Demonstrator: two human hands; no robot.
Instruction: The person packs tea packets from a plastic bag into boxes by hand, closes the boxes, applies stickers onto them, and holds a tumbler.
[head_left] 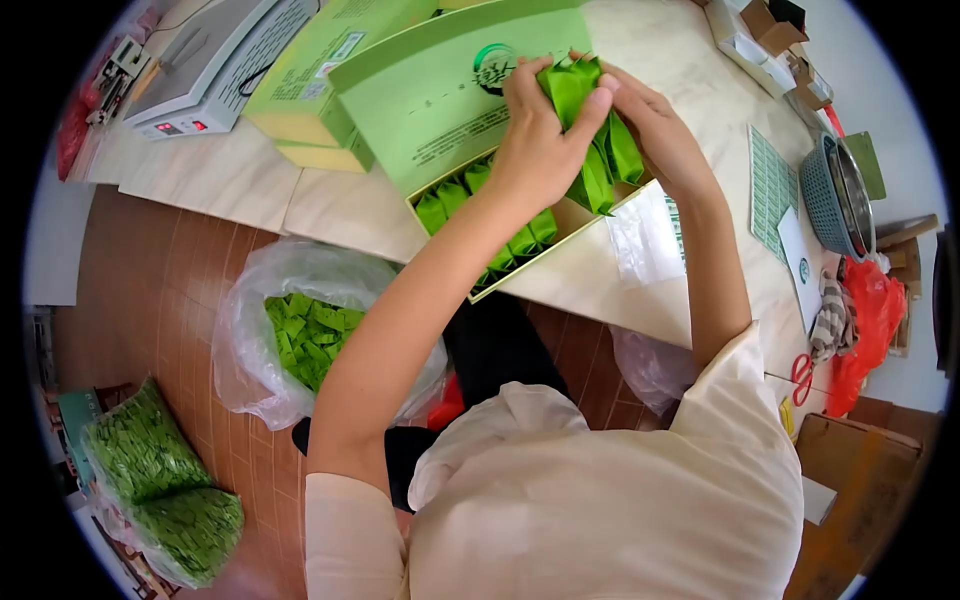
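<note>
Note glossy green packets (570, 92) held at one end of open pale-green box (571, 217) on worktop (650, 40), with lid (412, 105) tilted back and more packets (540, 228) inside

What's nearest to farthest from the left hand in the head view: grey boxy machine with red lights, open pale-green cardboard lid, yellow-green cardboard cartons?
1. Open pale-green cardboard lid, right behind the left hand.
2. Yellow-green cardboard cartons, farther left.
3. Grey boxy machine, farthest left.

The packets (570, 92) look glossy plastic — the box (400, 112), smooth card.
</note>
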